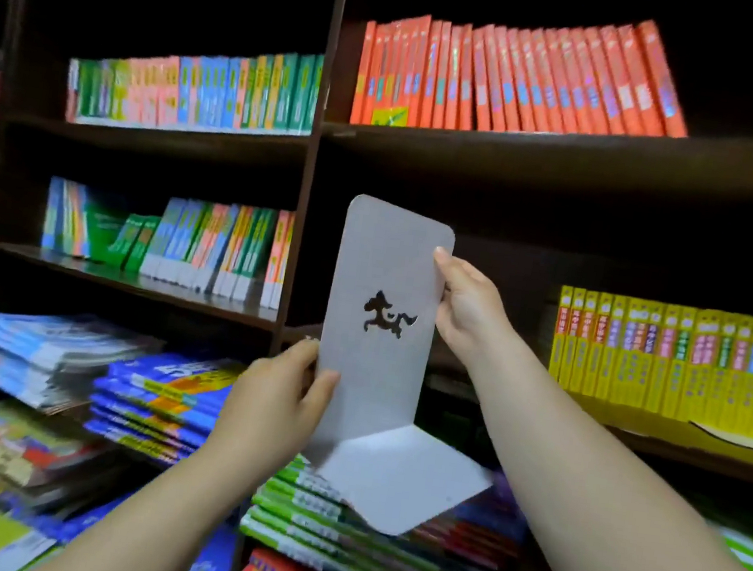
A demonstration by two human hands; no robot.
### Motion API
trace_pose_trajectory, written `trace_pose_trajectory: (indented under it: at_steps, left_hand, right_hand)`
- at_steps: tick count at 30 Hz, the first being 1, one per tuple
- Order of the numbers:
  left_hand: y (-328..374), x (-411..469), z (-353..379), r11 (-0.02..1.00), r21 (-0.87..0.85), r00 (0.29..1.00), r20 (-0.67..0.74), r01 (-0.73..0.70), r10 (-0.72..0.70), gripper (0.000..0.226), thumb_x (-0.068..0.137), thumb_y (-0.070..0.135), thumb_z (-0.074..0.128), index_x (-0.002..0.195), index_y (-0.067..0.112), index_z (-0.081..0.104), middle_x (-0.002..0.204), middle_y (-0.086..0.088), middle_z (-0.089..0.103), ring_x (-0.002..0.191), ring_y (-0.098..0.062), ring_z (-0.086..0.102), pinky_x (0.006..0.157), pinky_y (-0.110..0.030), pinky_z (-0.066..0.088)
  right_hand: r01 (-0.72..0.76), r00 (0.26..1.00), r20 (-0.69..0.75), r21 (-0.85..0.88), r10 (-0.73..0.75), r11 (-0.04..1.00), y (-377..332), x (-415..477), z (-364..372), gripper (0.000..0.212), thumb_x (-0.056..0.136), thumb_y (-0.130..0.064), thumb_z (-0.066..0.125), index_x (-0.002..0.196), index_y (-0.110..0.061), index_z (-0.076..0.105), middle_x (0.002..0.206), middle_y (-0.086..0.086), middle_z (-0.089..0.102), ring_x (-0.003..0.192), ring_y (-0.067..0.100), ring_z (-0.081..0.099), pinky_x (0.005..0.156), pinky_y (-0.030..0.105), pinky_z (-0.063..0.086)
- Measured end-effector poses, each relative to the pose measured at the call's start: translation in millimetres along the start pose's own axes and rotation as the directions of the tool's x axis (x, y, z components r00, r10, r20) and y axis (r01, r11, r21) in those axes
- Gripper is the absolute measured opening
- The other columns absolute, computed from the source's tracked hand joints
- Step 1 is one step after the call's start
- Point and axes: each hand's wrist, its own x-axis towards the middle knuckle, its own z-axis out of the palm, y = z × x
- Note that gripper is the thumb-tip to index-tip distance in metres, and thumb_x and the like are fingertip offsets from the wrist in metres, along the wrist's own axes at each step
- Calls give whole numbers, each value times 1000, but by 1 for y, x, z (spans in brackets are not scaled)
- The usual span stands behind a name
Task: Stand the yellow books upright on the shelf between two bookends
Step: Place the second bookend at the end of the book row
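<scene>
- Both arms reach forward and up, toward the dark shelves.
- The left hand (285, 397) pinches the low left edge of a grey bookend (382, 257), with the thumb on the front and the fingers behind.
- The right hand (462, 305) holds the right edge higher up, with the thumb pointing up along the plate.
- The bookend is up in the air between the two hands. Its tall part stands straight and has a horse shape cut in it. Its flat foot sticks out near and to the right.
- The yellow books (678, 360) stand in a row on the shelf (699, 462), right of the right hand and farther back, not touching it.
- Orange books (509, 78) lean in a row on the shelf above.
- Green books (335, 531) lie in a flat pile under the bookend, and blue books (161, 401) lie in a pile to the left.
</scene>
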Motion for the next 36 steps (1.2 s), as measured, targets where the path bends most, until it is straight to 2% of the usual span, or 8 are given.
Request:
trace_pose_trajectory:
  at_steps: [2, 5, 9, 14, 21, 25, 28, 36]
  left_hand:
    - [5, 26, 4, 999, 4, 999, 10, -37, 37, 19, 86, 19, 53, 69, 25, 46, 80, -17, 69, 85, -38, 61, 64, -38, 40]
    - [8, 58, 7, 996, -32, 997, -25, -78, 77, 10, 86, 18, 52, 92, 15, 59, 89, -14, 71, 89, -34, 63, 68, -36, 44]
    - [-1, 79, 12, 986, -58, 985, -85, -157, 152, 16, 86, 21, 51, 97, 12, 58, 87, -10, 72, 83, -30, 63, 60, -33, 39]
    - [-14, 87, 28, 993, -95, 997, -34, -70, 67, 22, 88, 21, 48, 106, 10, 53, 100, -13, 70, 95, -36, 61, 74, -42, 48]
    - [-21, 98, 56, 996, -63, 998, -35, -61, 59, 21, 90, 23, 45, 106, 10, 51, 94, -14, 69, 89, -36, 60, 68, -38, 44]
    - [-18, 108, 76, 997, -10, 996, -34, -77, 77, 22, 90, 22, 43, 105, 7, 48, 93, -19, 66, 88, -40, 59, 61, -33, 33]
    - [-12, 112, 96, 995, 27, 995, -35, -93, 94, 25, 90, 23, 43, 109, 6, 47, 95, -24, 65, 90, -43, 58, 62, -35, 32]
    - [5, 127, 145, 996, -2, 996, 8, -91, 91, 31, 92, 22, 40, 121, 11, 42, 93, -24, 65, 83, -41, 58, 61, -34, 33]
  right_hand:
    - [1, 999, -41, 8, -1, 1000, -9, 20, 3, 17, 94, -14, 45, 96, -2, 57, 104, 15, 62, 89, 21, 62, 78, 31, 51]
    - [-7, 996, -93, -13, 5, 1000, -16, 44, 7, 21, 94, -14, 44, 103, 2, 55, 117, 20, 59, 97, 25, 58, 85, 36, 47]
    - [32, 996, -88, -23, -34, 999, -18, 66, 6, 18, 95, -17, 43, 92, -7, 58, 101, 10, 64, 84, 17, 63, 74, 29, 51]
    - [69, 992, -99, -121, -81, 990, -15, 79, 4, 19, 95, -19, 43, 87, -11, 58, 92, 4, 66, 76, 13, 64, 67, 24, 52]
    - [47, 977, -203, -99, -66, 994, 0, 93, -5, 15, 94, -18, 45, 102, -7, 53, 91, 6, 61, 75, 13, 61, 70, 26, 50]
    - [18, 966, -242, -305, -96, 952, 6, 93, -20, 30, 93, -21, 47, 118, -5, 51, 104, 7, 62, 85, 14, 59, 72, 22, 46]
    - [-9, 929, -302, -598, -215, 802, 11, 85, -45, 41, 90, -24, 52, 127, -7, 46, 129, 11, 52, 118, 23, 49, 91, 27, 37]
    - [-125, 711, -161, -987, -684, 102, 1, 42, -122, 63, 84, -31, 60, 138, -14, 32, 147, 8, 30, 136, 24, 22, 110, 35, 23]
